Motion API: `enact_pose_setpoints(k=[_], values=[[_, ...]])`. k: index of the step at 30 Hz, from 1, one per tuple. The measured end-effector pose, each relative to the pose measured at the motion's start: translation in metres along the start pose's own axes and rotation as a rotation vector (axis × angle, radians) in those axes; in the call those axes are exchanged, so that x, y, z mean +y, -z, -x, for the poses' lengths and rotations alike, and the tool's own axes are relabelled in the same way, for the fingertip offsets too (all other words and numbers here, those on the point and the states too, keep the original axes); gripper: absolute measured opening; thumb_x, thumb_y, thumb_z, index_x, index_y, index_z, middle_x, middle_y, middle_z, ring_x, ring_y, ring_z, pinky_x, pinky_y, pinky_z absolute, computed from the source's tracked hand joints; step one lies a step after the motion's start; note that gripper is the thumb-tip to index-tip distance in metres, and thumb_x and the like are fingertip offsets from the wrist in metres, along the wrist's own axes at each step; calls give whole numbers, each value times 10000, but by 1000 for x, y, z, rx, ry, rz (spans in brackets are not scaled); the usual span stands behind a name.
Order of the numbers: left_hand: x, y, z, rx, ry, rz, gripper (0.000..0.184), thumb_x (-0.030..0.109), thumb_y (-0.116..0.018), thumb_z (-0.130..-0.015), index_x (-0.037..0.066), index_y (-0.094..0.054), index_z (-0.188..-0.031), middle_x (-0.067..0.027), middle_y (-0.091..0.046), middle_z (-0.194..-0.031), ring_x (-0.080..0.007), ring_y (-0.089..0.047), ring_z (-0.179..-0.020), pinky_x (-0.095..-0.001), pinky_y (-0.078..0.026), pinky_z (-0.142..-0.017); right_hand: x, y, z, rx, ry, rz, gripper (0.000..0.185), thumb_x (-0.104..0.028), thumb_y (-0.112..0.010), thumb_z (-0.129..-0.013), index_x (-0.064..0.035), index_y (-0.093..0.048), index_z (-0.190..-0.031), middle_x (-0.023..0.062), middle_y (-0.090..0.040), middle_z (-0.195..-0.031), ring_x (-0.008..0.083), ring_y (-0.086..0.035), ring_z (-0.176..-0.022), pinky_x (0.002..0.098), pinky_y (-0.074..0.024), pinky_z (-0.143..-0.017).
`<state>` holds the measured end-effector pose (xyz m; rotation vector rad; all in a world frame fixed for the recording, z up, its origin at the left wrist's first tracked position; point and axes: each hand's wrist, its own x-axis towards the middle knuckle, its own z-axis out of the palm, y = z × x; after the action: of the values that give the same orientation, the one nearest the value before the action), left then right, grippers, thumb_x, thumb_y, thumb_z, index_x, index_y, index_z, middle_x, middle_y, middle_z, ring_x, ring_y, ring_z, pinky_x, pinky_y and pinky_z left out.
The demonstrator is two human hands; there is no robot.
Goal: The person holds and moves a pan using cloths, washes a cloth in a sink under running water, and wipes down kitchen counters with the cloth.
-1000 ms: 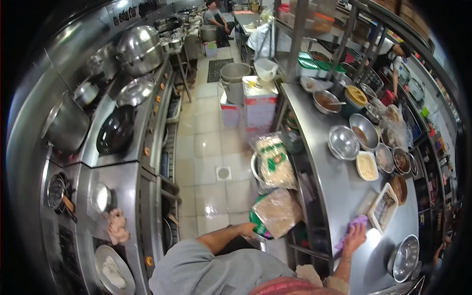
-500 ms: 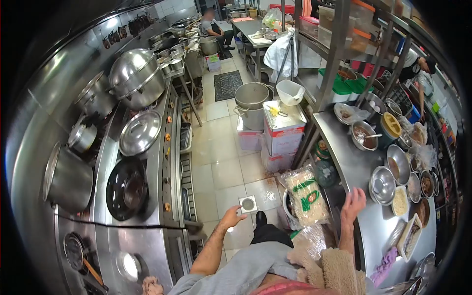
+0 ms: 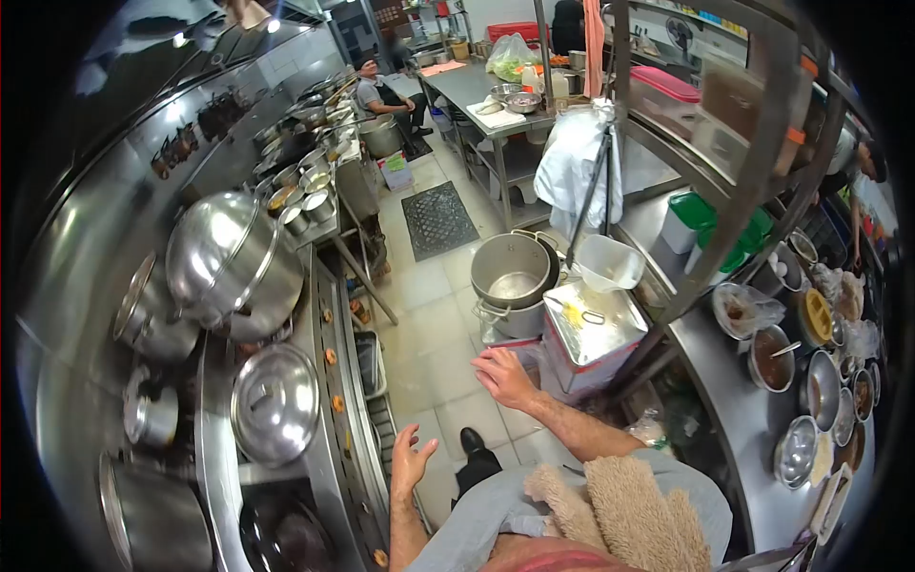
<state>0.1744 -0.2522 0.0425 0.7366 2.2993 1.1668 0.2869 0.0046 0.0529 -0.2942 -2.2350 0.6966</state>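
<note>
My left hand (image 3: 412, 460) hangs over the tiled floor, fingers apart and holding nothing, close to the front of the stove counter (image 3: 335, 419). Stretched out ahead of me, my right hand (image 3: 505, 377) is also open and bare. It appears just below a large two-handled metal pot (image 3: 496, 310) in the view; I see no contact between them. Beside that pot stands a square metal tin (image 3: 599, 329) with a ring handle on top. A translucent plastic container (image 3: 610, 263) rests at the tin's far edge.
On the left are a big domed steamer (image 3: 224, 257), a round metal lid (image 3: 276, 402) and a wok (image 3: 286, 534). Bowls of food line the right counter (image 3: 724, 419) under a metal rack. A black floor mat (image 3: 438, 219) lies ahead. A person (image 3: 386, 100) sits at the back.
The view has moved forward along the aisle, so the pot and tin are closer. My right hand has swung from beside the right counter to in front of me. Both hands stay bare.
</note>
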Motion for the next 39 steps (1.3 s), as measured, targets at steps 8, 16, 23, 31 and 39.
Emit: enact_pose_setpoints(k=[8, 16, 23, 31, 39], values=[[43, 69, -240, -236, -149, -20, 617, 244, -732, -710, 17, -458, -1214, -138, -409, -1287, -278, -493, -1082, -372, -454, -818, 116, -65, -91, 114, -505, 145, 197, -168, -575, -790, -66, -618, -953, 118, -559, -937, 285, -503, -929, 393, -393, -803], [131, 73, -469, -323, -385, -2, 592, 216, -718, -712, 19, -465, -1211, -147, -369, -1318, -292, -448, -1133, -399, -421, -875, 204, -61, -182, 354, -618, 366, 181, -149, -579, -788, -69, -620, -944, 106, -544, -917, 284, -502, -893, 401, -397, -772], [156, 53, -650, -410, -388, -93, 578, 219, -718, -708, 28, -478, -1198, -141, -351, -1335, -290, -450, -1131, -386, -423, -872, 313, -100, -311, 475, -654, 337, 196, -119, -590, -766, -60, -612, -952, 104, -554, -933, 285, -500, -928, 383, -390, -792], [195, 38, -826, -436, -370, -205, 564, 224, -705, -725, 32, -479, -1204, -123, -356, -1329, -270, -470, -1095, -341, -447, -814, 412, -160, -459, 488, -612, 290, 240, -77, -605, -729, -85, -601, -969, 107, -546, -931, 283, -492, -936, 404, -381, -809], [284, -29, -980, -562, -523, -187, 539, 201, -690, -739, 35, -481, -1207, -127, -352, -1340, -262, -459, -1109, -334, -451, -805, 525, -153, -448, 619, -1058, 272, 279, -91, -627, -690, -61, -601, -966, 127, -552, -928, 304, -514, -922, 398, -415, -818]])
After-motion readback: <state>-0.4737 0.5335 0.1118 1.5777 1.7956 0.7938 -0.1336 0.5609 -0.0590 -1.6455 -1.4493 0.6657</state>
